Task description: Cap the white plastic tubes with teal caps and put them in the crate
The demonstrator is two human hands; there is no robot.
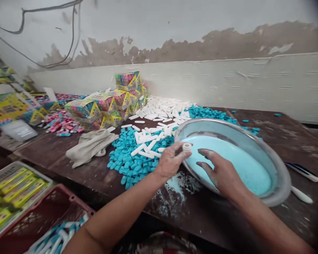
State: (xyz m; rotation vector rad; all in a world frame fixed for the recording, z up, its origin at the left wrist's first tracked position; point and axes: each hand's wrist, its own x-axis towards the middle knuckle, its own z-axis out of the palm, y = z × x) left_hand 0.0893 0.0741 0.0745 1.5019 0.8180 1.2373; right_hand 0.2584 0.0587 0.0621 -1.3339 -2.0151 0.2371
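Between the thumb and fingers of my left hand (171,160) is a small white plastic tube (186,146), its round open mouth facing up. My right hand (221,171) hovers over the near side of a metal basin (279,188), fingers apart and holding nothing. Pale blue powder (233,158) covers the basin's bottom. Left of the basin lies a heap of blue caps (137,171) with several white tubes (145,148) on top. More white tubes (164,107) form a pile behind it.
Blue caps (209,113) lie behind the basin. A cloth (88,146) and stacked display boxes (113,106) stand to the left. Spilled powder (175,194) marks the table's front. A red crate (63,197) sits lower left; a white-handled tool (302,194) lies right.
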